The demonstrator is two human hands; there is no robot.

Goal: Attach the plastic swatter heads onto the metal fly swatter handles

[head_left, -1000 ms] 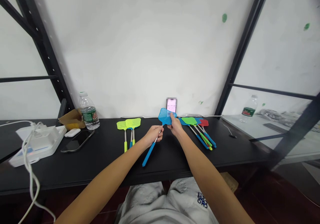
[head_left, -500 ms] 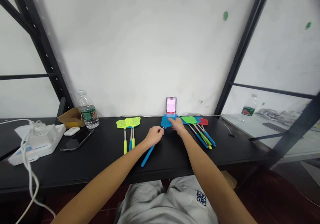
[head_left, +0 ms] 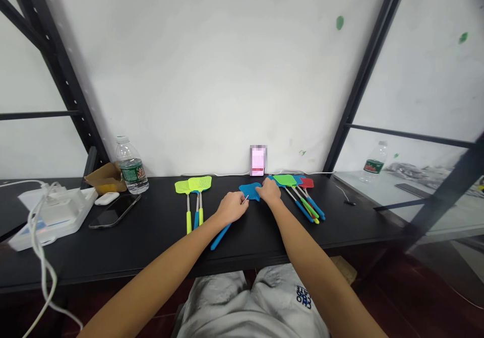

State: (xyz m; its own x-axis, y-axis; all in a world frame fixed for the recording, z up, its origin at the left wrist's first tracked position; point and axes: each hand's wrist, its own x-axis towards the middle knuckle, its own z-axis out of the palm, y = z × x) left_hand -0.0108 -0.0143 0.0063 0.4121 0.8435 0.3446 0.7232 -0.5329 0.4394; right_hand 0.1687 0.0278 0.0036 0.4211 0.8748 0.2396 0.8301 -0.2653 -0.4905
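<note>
A blue plastic fly swatter (head_left: pixel 249 191) lies on the black table, its mesh head flat and its blue handle (head_left: pixel 220 236) pointing toward me. My left hand (head_left: pixel 231 208) is shut around its thin metal shaft. My right hand (head_left: pixel 269 191) presses on the right edge of the mesh head, partly hiding it. Just right of that hand lie overlapping green (head_left: pixel 284 180) and red (head_left: pixel 307 183) fly swatters, with a blue one among them. Two yellow-green fly swatters (head_left: pixel 192 184) lie to the left of my left hand.
An upright phone (head_left: pixel 257 160) with a blurred screen leans against the white wall behind the swatters. Further left are a water bottle (head_left: pixel 131 167), a black smartphone (head_left: pixel 113 211), a white earbud case (head_left: pixel 106 198) and a white power strip (head_left: pixel 56 217) with cables. Black shelf posts stand on both sides.
The blue swatter has dropped from a raised, tilted position to lying flat on the table. Both hands have moved down with it, and its handle has swung slightly left.
</note>
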